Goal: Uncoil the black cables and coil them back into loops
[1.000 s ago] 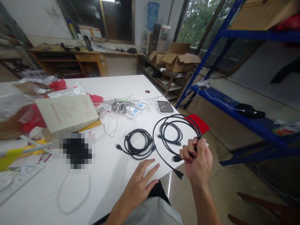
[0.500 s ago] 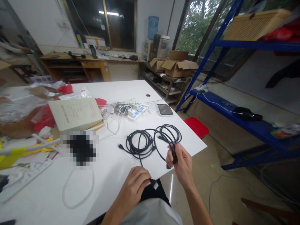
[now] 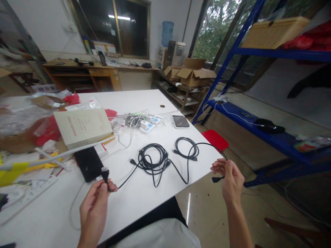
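My left hand [image 3: 95, 201] pinches one end of a black cable [image 3: 129, 177] just below its plug [image 3: 105, 174]. The plug, flat and pale-tipped like an HDMI plug, points up above the white table. Beyond the table's front right edge, my right hand [image 3: 229, 177] is closed on the other end section of black cable, and a black plug [image 3: 216, 179] sticks out to the left under its fingers. Between my hands the cable lies in loose bends across two black cable coils, a larger coil [image 3: 153, 159] and a smaller coil [image 3: 187, 148]. Which strands join is partly unclear.
A black phone [image 3: 89, 163] lies beyond my left hand, beside an open booklet [image 3: 84, 127] and heaped plastic bags. White power strips [image 3: 147, 126] and another device [image 3: 181, 121] sit farther back. A red stool [image 3: 215, 139] and blue shelving [image 3: 248, 120] stand right.
My hands have moved apart, left hand leftward with its plug raised, right hand rightward past the table edge. The loops bunched at my right hand have opened into loose bends.
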Action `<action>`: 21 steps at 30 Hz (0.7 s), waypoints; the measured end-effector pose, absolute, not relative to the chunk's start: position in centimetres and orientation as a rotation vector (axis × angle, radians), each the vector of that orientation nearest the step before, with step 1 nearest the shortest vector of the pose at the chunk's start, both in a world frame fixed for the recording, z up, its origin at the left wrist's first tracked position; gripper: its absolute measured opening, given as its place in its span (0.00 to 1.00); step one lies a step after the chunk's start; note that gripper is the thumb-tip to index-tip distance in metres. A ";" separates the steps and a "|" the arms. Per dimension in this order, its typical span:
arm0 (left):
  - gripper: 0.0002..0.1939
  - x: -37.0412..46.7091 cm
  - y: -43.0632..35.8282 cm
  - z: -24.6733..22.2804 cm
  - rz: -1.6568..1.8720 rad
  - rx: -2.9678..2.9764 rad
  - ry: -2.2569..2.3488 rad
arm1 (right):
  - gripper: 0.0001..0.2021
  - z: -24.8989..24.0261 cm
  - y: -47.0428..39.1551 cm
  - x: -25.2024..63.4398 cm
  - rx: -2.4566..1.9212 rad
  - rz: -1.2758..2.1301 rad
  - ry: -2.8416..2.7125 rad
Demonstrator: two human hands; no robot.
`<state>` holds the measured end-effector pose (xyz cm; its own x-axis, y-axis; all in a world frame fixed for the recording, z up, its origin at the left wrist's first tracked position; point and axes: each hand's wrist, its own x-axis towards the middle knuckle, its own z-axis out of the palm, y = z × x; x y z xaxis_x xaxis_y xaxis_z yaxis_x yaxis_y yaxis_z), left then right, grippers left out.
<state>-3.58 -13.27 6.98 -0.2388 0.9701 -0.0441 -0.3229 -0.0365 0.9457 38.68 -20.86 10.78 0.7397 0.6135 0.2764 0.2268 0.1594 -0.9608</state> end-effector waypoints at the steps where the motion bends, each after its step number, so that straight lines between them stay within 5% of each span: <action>1: 0.21 -4.0 -13.0 7.1 1.551 0.767 1.106 | 0.24 10.9 -21.1 39.1 -1.410 0.286 -0.721; 13: 0.20 -5.4 -12.3 7.2 1.607 0.505 1.038 | 0.23 12.3 -21.9 39.2 -1.328 0.171 -0.601; 21: 0.22 -3.2 -12.7 5.1 1.536 0.397 1.070 | 0.21 11.0 -20.8 34.3 -1.294 0.426 -0.735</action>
